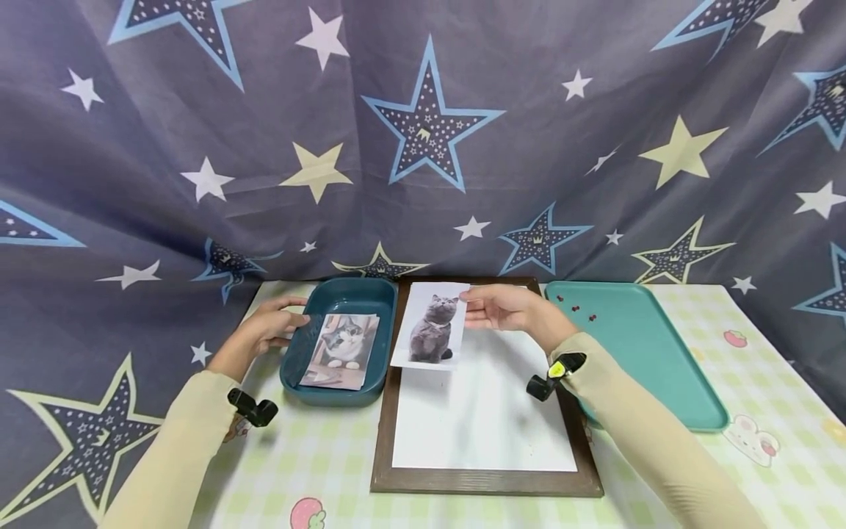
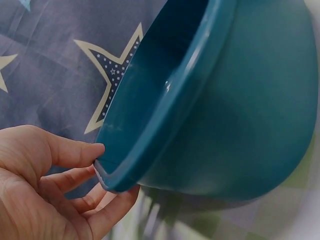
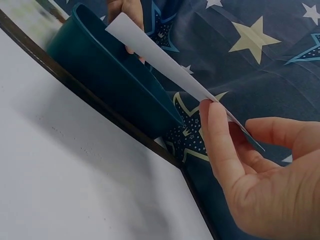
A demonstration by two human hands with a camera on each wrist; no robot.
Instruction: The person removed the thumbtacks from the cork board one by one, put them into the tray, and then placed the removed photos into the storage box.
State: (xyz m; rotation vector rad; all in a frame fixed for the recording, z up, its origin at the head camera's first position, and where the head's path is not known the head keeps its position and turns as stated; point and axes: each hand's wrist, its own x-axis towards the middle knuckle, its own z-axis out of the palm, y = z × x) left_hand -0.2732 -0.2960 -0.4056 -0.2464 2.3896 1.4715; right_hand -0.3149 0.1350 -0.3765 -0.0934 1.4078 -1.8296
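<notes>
My right hand (image 1: pixel 504 307) pinches a photo card of a grey cat (image 1: pixel 432 327) by its right edge, above the upper left of a white board with a brown frame (image 1: pixel 489 482). Edge-on in the right wrist view, the card (image 3: pixel 160 59) runs between thumb and fingers. On the left, my left hand (image 1: pixel 269 323) grips the rim of a dark teal basin (image 2: pixel 200 100), thumb on top and fingers beneath. Inside the basin lies another cat picture (image 1: pixel 342 351), a grey-and-white cat, apparently on a small stack.
Right of the board, a flat green tray (image 1: pixel 654 353) holds several red push pins (image 1: pixel 575 308) near its upper left corner. A checked cloth (image 1: pixel 264 477) covers the table. Behind it hangs a dark curtain with stars (image 1: pixel 410 213).
</notes>
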